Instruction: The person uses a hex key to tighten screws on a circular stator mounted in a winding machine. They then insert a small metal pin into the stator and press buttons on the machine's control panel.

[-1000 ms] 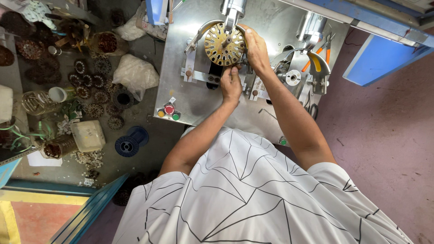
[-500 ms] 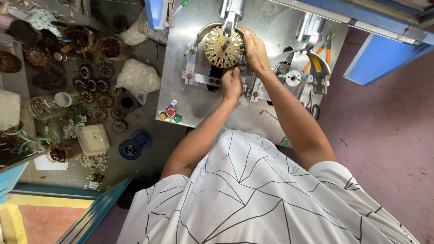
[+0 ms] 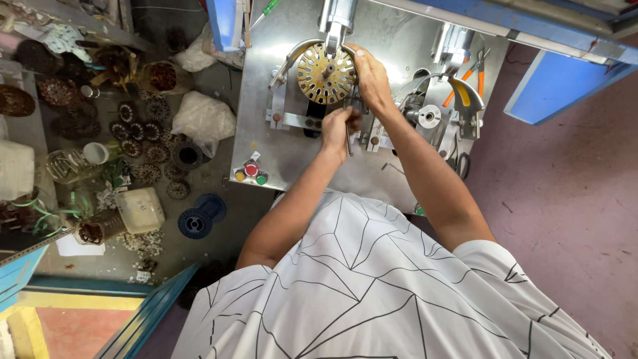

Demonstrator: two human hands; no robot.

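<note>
Top centre of the frame: a round brass-coloured slotted stator core [image 3: 325,73] is seen mounted upright on a steel machine plate [image 3: 279,143], right under a vertical metal shaft [image 3: 337,20]. The right hand [image 3: 369,78] is laid against the core's right edge, fingers curled over the rim, so it's gripped from the side. The left hand [image 3: 339,127] is just below the core, fingers clenched around a thin metal rod-like tool [image 3: 348,136] that points downward; the exact kind of tool can't be made out.

On the plate's lower left corner a little cluster of round push buttons [image 3: 250,173] is fitted: yellow, red and green, side by side. Right of the hands, orange-handled pliers [image 3: 473,78] are left lying on the plate beside a yellow curved guard [image 3: 462,93] and a small steel disc [image 3: 428,117].

The left side of the frame is taken up by a messy worktop [image 3: 219,86]: lots of dark wound coils [image 3: 143,129] laid out in rows, a crumpled clear plastic bag [image 3: 203,119] near the plate's edge, a blue empty spool [image 3: 194,223] lower down, and a pale squarish plastic container [image 3: 141,209] just left of that spool. A white cup-like tub [image 3: 96,153] is seen further left. No labels are readable at this size.
</note>
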